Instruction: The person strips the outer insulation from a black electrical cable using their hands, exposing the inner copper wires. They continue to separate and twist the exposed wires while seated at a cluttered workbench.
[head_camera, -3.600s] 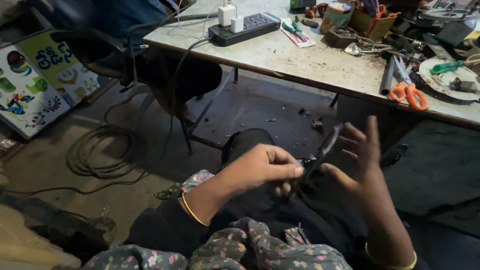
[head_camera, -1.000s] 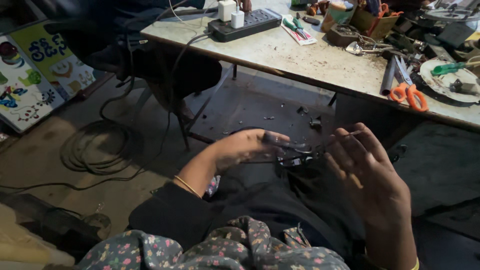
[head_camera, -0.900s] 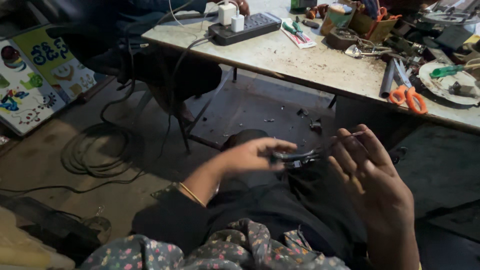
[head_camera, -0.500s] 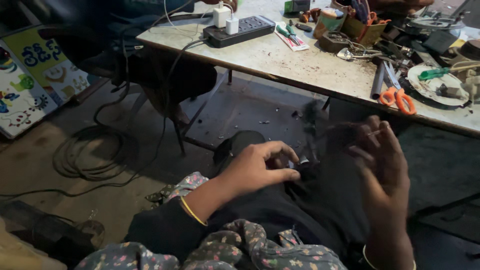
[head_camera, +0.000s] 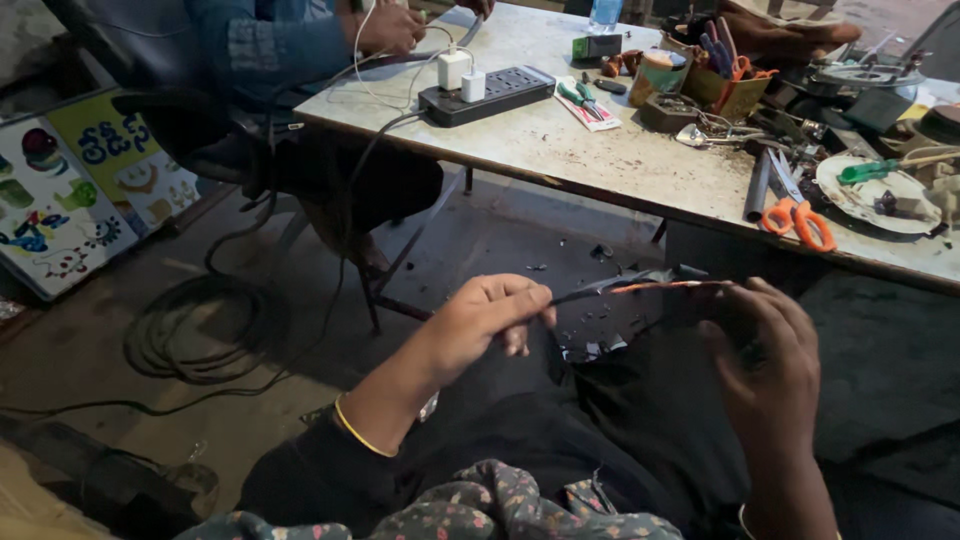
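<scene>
The left hand (head_camera: 490, 315) pinches one end of a thin cable (head_camera: 640, 288) and the right hand (head_camera: 770, 365) closes on its other end at 3 o'clock, so the cable stretches taut between them over the lap. At 12 o'clock stands a worn pale table (head_camera: 600, 155) with a black power strip (head_camera: 487, 95) at its 10 o'clock end and orange scissors (head_camera: 800, 215), a white plate (head_camera: 875, 195) and loose tools at 2 o'clock. Another person's hand (head_camera: 392, 27) rests on the table's far corner, a coil of black cord (head_camera: 200, 330) lies on the bare floor at 9 o'clock, and a painted board (head_camera: 75, 195) leans beyond it.
</scene>
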